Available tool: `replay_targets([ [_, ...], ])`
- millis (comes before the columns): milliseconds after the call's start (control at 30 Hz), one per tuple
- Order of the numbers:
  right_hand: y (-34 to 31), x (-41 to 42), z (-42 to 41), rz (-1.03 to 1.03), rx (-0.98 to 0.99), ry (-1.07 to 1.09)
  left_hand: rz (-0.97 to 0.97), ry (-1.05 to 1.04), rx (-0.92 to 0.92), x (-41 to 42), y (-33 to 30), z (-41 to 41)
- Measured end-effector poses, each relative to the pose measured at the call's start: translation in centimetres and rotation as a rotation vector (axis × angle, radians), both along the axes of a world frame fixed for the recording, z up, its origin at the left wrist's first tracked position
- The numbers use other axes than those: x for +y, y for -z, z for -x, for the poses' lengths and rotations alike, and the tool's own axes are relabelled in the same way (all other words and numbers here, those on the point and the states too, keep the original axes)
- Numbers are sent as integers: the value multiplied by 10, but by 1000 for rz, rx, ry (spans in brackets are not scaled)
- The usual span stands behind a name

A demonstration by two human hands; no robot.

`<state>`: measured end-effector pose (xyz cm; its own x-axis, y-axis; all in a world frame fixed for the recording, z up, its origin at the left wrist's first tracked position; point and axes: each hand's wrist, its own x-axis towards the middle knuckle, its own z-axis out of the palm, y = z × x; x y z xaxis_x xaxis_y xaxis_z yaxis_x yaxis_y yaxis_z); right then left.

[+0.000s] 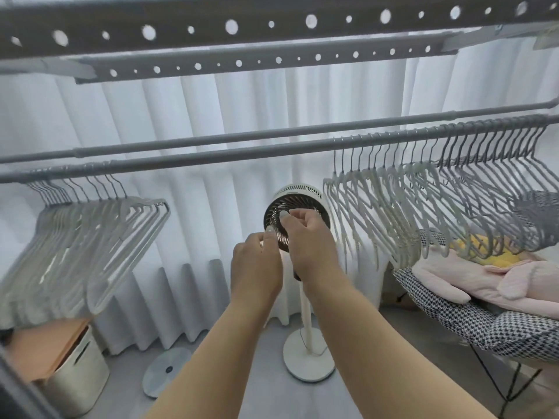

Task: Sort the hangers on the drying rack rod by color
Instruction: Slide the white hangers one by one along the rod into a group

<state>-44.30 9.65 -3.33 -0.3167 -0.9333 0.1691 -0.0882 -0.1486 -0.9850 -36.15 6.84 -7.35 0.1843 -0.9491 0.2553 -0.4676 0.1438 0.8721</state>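
The front rod of the drying rack runs across the view at chest height. A bunch of white hangers hangs at its left end. Another run of white hangers hangs right of centre, and grey hangers follow at the far right. The middle stretch of the rod is bare. My left hand and my right hand are raised side by side below that bare stretch. Both have loosely curled fingers and hold nothing. Neither touches a hanger or the rod.
A standing fan stands behind my hands before white curtains. A second rod and perforated bars lie above. A white box with a wooden lid is low left. A houndstooth-covered rack with pink laundry is at right.
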Motion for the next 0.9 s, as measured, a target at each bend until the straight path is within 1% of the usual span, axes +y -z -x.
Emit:
replay_targets([
  [100, 3, 2, -25, 3, -31, -72, -3, -44, 27, 7, 2, -27],
  [367, 12, -1, -79, -25, 4, -211, -12, -169, 63, 20, 5, -83],
  [567, 20, -11, -102, -43, 11, -367, -2, -299, 78, 27, 3, -106],
  [733, 23, -17, -123, -53, 34, -515, 20, -452, 79, 38, -3, -126],
  [900, 32, -25, -137, -71, 31, -589, 40, -565, 110, 49, -3, -133],
])
